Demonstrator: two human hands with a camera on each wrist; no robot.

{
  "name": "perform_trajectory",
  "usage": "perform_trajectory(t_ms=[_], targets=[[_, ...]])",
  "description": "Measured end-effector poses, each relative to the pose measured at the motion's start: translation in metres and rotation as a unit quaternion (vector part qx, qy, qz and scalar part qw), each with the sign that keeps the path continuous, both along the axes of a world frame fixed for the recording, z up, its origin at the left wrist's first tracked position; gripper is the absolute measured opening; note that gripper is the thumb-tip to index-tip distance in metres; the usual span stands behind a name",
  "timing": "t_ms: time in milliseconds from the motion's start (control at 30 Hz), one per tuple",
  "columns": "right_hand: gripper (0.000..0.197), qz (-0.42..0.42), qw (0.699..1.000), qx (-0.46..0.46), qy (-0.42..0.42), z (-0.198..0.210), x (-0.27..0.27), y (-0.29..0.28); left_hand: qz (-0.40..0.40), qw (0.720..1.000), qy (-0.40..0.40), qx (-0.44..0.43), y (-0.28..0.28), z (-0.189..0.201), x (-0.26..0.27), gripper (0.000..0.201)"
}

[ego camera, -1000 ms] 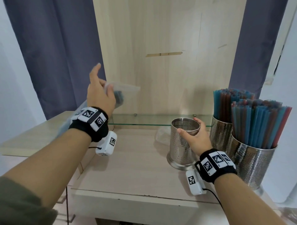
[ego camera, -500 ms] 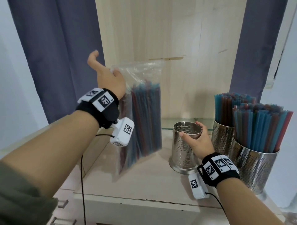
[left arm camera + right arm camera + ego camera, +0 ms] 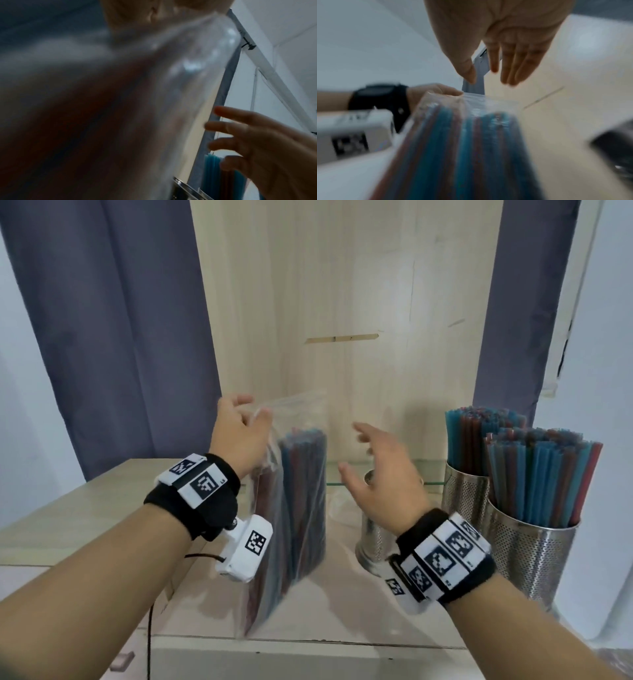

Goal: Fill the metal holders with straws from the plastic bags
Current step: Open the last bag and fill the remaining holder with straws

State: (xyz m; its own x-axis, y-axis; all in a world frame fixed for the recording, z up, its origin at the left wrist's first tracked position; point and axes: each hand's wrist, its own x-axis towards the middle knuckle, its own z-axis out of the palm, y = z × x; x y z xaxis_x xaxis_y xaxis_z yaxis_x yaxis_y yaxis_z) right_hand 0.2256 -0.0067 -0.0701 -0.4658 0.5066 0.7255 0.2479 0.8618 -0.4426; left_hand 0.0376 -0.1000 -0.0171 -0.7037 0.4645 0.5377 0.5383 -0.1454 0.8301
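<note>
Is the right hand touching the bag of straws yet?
Apart. The right wrist view shows the right hand open, fingers straight, with background showing between the fingertips and the bag top. The left hand alone holds it.

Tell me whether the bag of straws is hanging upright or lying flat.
Upright. The left hand pinches the plastic bag at its top corner, and the straws inside stand on end.

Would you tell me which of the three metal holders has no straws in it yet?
The leftmost holder, partly behind the right hand; the two holders to its right are packed with straws.
</note>
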Motion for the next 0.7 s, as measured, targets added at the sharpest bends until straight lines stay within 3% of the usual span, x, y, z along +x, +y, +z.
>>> perform_trajectory(t_ms=[67, 167, 267, 367, 433, 567, 700], targets=[[0.057, 0.054, 0.996, -0.068, -0.038, 0.014, -0.018, -0.010, -0.034, 0.998, 0.014, -0.045, -0.006, 0.000, 0.003, 0.028], [0.069, 0.041, 0.980, -0.142, -0.131, 0.022, -0.044, -0.005, -0.078, 0.985, 0.035, -0.151, -0.018, -0.002, 0.006, 0.028], [0.046, 0.038, 0.982, -0.110, -0.152, 0.023, -0.060, 0.006, -0.163, 0.965, -0.055, -0.199, -0.025, -0.007, 0.009, 0.033], [0.021, 0.026, 0.991, -0.092, -0.097, 0.031, -0.066, 0.014, -0.212, 0.960, -0.094, -0.159, -0.028, -0.010, 0.014, 0.020], [0.014, 0.039, 0.992, -0.104, -0.062, 0.033, -0.067, 0.018, -0.184, 0.973, -0.026, -0.140, -0.026, -0.012, 0.014, 0.016], [0.024, 0.055, 0.989, -0.107, -0.085, 0.034, -0.065, 0.023, -0.125, 0.980, 0.094, -0.123, -0.022, -0.012, 0.017, 0.015], [0.026, 0.112, 0.981, -0.155, -0.020, 0.054, -0.055, 0.014, -0.124, 0.986, 0.064, -0.092, -0.015, -0.010, 0.016, 0.016]])
